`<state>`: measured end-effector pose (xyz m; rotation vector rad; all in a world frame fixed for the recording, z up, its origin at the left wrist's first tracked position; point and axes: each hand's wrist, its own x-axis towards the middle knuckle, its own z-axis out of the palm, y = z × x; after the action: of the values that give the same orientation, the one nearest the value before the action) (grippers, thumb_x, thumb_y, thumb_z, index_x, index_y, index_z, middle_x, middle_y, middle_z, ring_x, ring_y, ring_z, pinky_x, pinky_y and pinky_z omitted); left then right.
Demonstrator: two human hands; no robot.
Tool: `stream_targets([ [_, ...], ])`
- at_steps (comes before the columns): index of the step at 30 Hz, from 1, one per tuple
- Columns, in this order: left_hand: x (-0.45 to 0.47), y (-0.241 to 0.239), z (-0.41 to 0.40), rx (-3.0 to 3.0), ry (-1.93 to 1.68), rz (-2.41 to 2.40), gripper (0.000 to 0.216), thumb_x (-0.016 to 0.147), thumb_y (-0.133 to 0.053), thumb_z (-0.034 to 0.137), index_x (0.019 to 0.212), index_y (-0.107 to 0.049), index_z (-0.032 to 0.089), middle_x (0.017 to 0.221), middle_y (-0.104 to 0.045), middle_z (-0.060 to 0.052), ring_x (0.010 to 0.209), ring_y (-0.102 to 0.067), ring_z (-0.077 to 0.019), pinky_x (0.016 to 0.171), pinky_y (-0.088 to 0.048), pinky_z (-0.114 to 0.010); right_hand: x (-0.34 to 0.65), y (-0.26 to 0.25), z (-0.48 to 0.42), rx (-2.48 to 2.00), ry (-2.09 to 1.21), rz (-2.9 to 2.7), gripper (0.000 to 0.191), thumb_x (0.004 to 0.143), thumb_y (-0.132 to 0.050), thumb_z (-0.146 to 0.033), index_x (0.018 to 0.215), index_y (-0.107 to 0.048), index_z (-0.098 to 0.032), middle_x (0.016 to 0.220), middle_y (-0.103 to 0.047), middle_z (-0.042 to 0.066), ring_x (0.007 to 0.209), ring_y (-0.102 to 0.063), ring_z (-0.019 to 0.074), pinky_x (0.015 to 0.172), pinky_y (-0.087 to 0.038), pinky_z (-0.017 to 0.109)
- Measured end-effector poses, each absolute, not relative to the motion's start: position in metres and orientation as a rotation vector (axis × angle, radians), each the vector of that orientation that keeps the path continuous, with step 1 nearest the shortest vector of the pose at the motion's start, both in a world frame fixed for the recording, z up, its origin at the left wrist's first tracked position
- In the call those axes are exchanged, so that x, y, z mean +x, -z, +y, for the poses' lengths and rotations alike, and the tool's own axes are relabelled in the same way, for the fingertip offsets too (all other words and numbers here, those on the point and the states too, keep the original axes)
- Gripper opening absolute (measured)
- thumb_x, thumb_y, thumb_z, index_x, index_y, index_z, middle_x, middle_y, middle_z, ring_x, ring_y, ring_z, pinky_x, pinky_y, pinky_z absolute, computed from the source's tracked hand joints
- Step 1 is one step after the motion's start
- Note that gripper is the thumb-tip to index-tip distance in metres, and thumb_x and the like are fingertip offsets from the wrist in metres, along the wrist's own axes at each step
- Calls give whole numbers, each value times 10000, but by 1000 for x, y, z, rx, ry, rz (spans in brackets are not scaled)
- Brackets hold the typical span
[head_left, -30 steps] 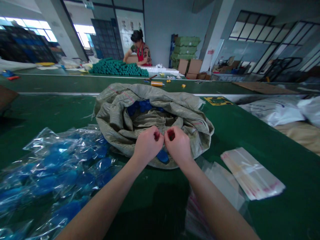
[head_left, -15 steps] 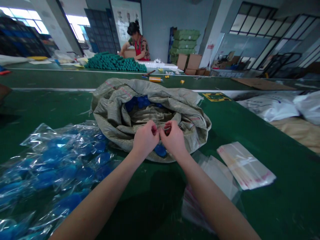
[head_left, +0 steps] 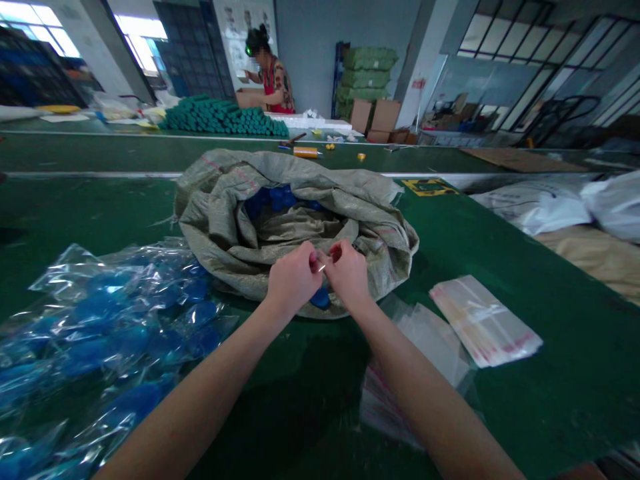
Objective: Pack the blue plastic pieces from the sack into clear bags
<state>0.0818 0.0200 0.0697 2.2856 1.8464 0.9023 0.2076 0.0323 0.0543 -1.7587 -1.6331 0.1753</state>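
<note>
My left hand (head_left: 295,277) and my right hand (head_left: 346,273) meet in front of the sack, thumbs and fingertips pinched together. Between them shows a shiny bit of clear plastic, which looks like the top of a clear bag. Just below hangs a blue rounded piece (head_left: 320,298), partly covered by the left hand; whether it lies inside that bag is hard to make out. Behind both hands the grey woven sack (head_left: 225,220) lies with its mouth rolled open, and blue pieces (head_left: 277,198) show inside it.
Blue pieces in clear bags (head_left: 115,320) are heaped at the left. On the right lie loose clear bags (head_left: 430,340) and a banded stack of bags (head_left: 483,320). Across the green table (head_left: 280,413), green rods (head_left: 225,119) are piled near a co-worker (head_left: 275,87).
My fingertips have shifted slightly, and a glint of plastic shows between them. The view has moved a little. The co-worker across the table has raised one hand.
</note>
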Motion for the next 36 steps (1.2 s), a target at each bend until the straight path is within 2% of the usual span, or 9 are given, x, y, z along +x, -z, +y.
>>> stream_targets([
  [4, 74, -74, 27, 2160, -885, 1858, 50, 802, -565, 246, 793, -527, 216, 720, -621, -19, 679, -589, -193, 631, -382, -292, 215, -60, 35, -1899, -186, -1668, 114, 842, -553, -206, 880, -660, -187, 796, -720, 75, 790, -690, 224, 733, -477, 305],
  [9, 68, -79, 31, 2148, -887, 1531, 118, 792, -604, 302, 773, -533, 209, 712, -617, 5, 632, -560, -155, 605, -388, -267, 222, -65, 39, -1874, -321, -1649, 83, 783, -624, -242, 789, -689, -190, 812, -730, 70, 821, -686, 225, 747, -482, 305],
  [15, 65, -87, 30, 2012, -1055, 1634, 118, 788, -558, 246, 682, -538, 198, 649, -593, 17, 605, -546, -137, 611, -394, -261, 218, -79, 32, -1644, -352, -1676, 152, 776, -647, -220, 924, -660, -189, 712, -692, 9, 719, -661, 189, 717, -464, 297],
  [24, 62, -107, 15, 1983, -1126, 1592, 107, 773, -564, 242, 684, -522, 200, 632, -573, 36, 565, -529, -120, 582, -392, -247, 214, -103, 17, -1610, -298, -1683, 38, 791, -648, -215, 825, -643, -197, 660, -667, -3, 641, -634, 172, 650, -424, 286],
  [33, 66, -113, 7, 1966, -1042, 1483, 118, 793, -581, 275, 729, -508, 207, 640, -549, 43, 573, -506, -119, 553, -373, -242, 211, -109, 8, -1564, -277, -1746, 78, 814, -642, -194, 879, -682, -179, 693, -696, 10, 661, -655, 169, 658, -445, 277],
  [36, 65, -119, 0, 1934, -1088, 1457, 123, 783, -557, 232, 697, -471, 211, 619, -510, 52, 563, -484, -112, 538, -373, -234, 211, -118, 1, -1555, -251, -1748, 58, 808, -646, -190, 851, -685, -182, 669, -688, 4, 641, -650, 167, 639, -441, 274],
])
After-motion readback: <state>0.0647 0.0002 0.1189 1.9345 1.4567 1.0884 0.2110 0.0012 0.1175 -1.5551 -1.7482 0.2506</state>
